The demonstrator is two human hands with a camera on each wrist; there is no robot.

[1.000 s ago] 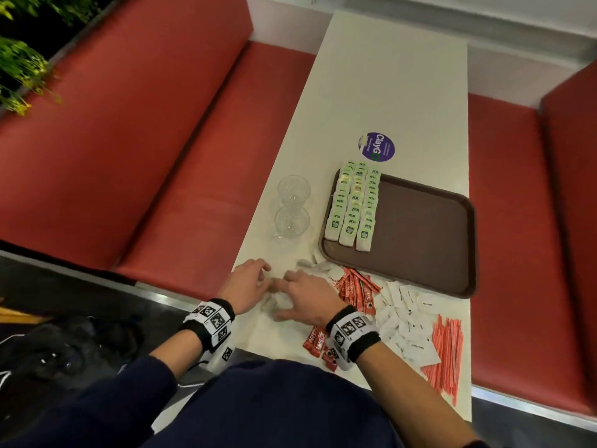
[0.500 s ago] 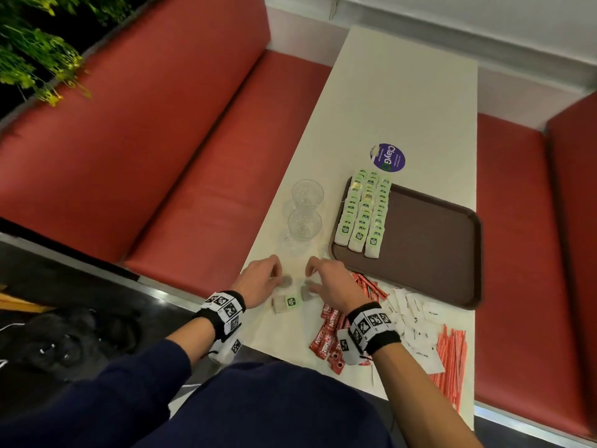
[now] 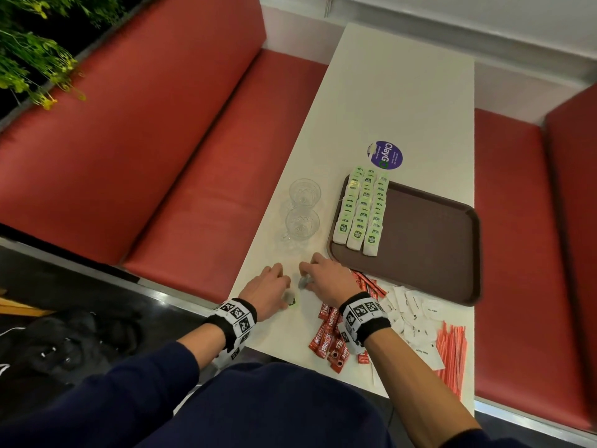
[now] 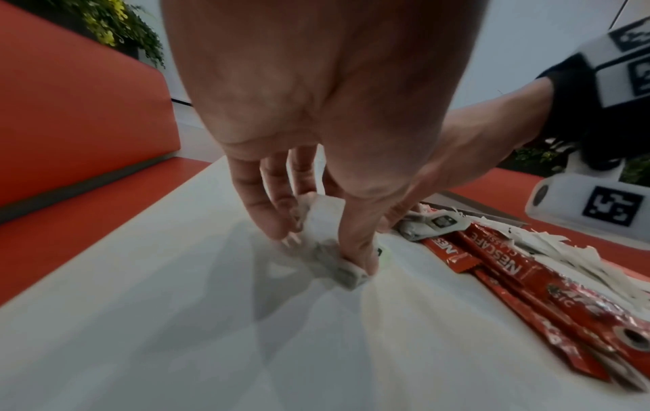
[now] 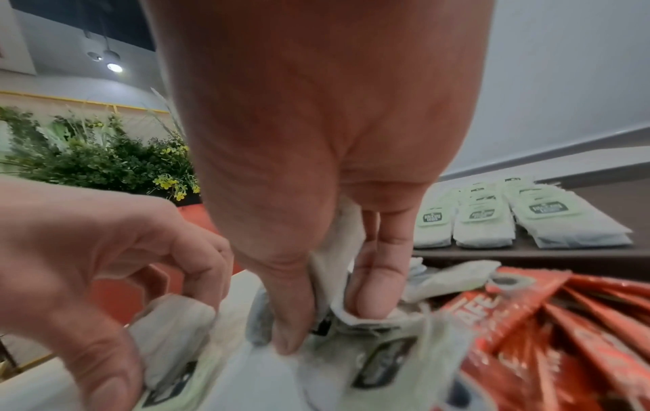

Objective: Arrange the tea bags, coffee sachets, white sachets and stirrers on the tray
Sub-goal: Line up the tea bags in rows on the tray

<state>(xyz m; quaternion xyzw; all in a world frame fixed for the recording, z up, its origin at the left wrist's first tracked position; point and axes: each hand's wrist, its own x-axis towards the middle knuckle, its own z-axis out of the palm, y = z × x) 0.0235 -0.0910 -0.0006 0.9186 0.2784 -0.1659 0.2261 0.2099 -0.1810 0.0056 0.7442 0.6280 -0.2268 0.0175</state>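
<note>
Down at the near edge of the white worktop [image 3: 397, 101], both hands work side by side. The left hand [image 3: 269, 291] pinches a crumpled tea bag [image 4: 325, 239] between thumb and fingers, pressing it onto the worktop; from the head view only a sliver of that bag with its green tag peeks out under the palm. The right hand [image 3: 328, 279] grips another tea bag [image 5: 346, 283], thumb and index curled round it, with more loose bags bunched beneath; blur in the right wrist view makes their number impossible to tell.

On the brown tray [image 3: 429, 240], three overlapping rows of tea bags [image 3: 363, 210] fill the left side, the rest of it bare. Just beside the tray's near rim lie the red coffee sachets [image 3: 332, 337], partly hidden under the right wrist and its band. Further right, the white sachets [image 3: 416, 321] sit in a loose heap, their print too small to read, and the red stirrers [image 3: 452, 354] lie at the worktop's edge, their near ends hard to make out. Two clear glasses [image 3: 303, 208] stand left of the tray, and a round purple sticker [image 3: 386, 155] lies beyond it.
</note>
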